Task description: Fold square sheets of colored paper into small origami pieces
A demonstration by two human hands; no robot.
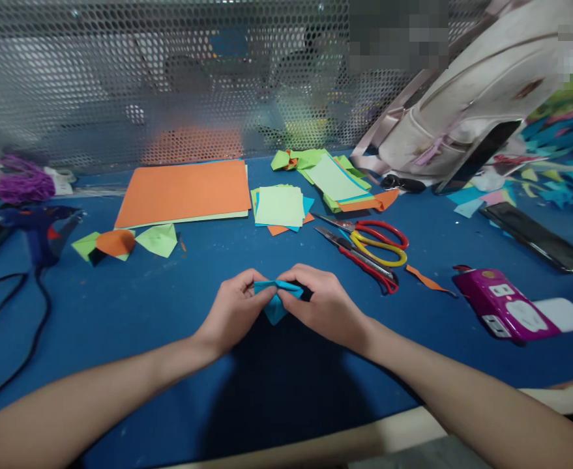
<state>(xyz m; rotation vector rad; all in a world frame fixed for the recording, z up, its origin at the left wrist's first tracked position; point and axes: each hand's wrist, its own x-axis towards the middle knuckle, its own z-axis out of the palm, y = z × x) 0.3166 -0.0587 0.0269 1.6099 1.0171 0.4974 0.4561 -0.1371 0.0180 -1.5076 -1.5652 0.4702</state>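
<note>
A small piece of blue paper, partly folded with its point toward me, is held between both hands at the middle of the table. My left hand pinches its left side, thumb on top. On the right edge, my right hand grips the paper in the same way, and both thumbs nearly meet at the centre. Beyond the hands lies a stack of small paper squares, pale green on top. Scissors with red and yellow handles and a red utility knife rest to the right of my right hand.
Orange sheets lie at the back beside folded paper pieces. A blue glue gun and its cord are at left. Rightward are a purple power strip, a black phone and a pale backpack. A perforated metal panel borders the back.
</note>
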